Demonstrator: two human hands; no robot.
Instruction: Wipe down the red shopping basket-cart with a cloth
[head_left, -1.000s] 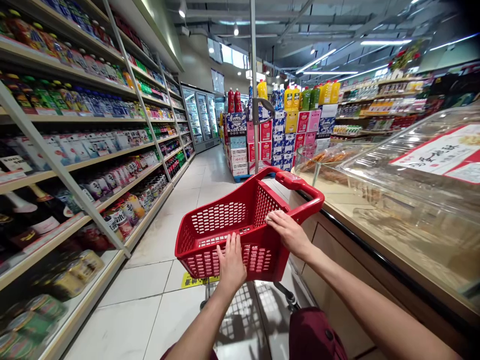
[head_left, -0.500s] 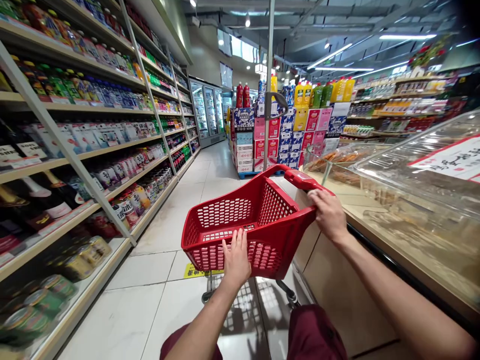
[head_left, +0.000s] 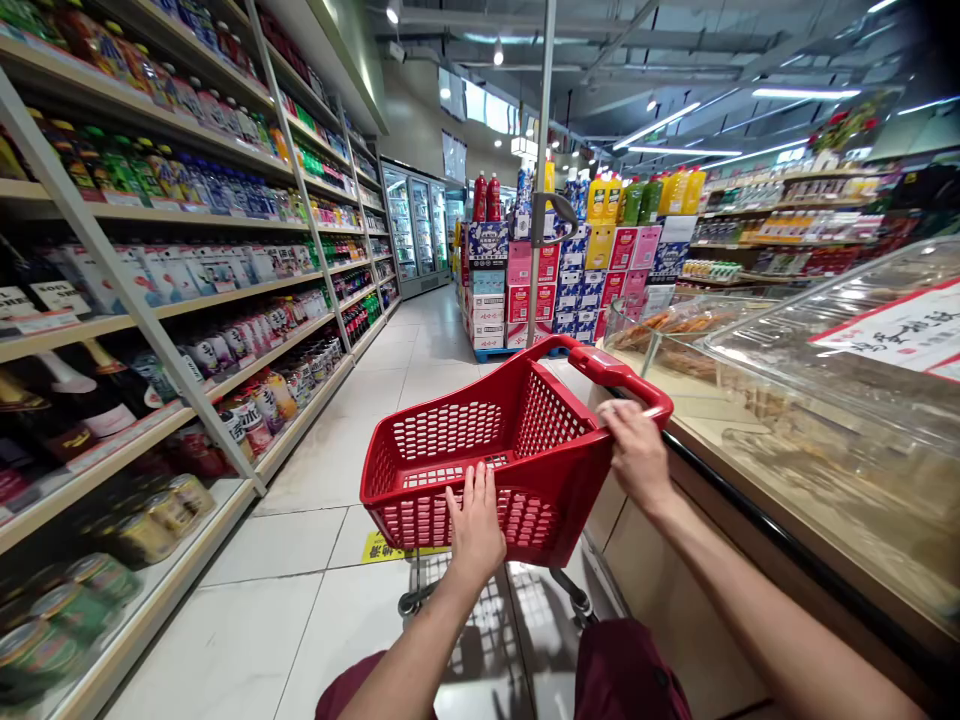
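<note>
A red plastic shopping cart (head_left: 559, 500) stands sideways in front of me, its basket pointing left and its handle (head_left: 611, 368) at the upper right. The basket holds nothing that I can see. My left hand (head_left: 478, 525) lies against the near mesh side, with its fingers stretched flat and the tips at the rim. My right hand (head_left: 639, 452) is closed over the basket's near rim, just below the handle. Its thumb is hidden from view.
Shelves of bottles and cans (head_left: 247, 290) line the left side. A glass-walled food counter (head_left: 750, 400) stands close on the right. Ahead are a metal pole (head_left: 541, 130), stacked drink cartons (head_left: 517, 300) and glass-door fridges (head_left: 416, 225). White tiled floor (head_left: 300, 450) runs between.
My right hand has slid left and slightly down, from the handle's near corner to the basket rim. The cart has shifted very slightly. My left hand stays flat on its side.
</note>
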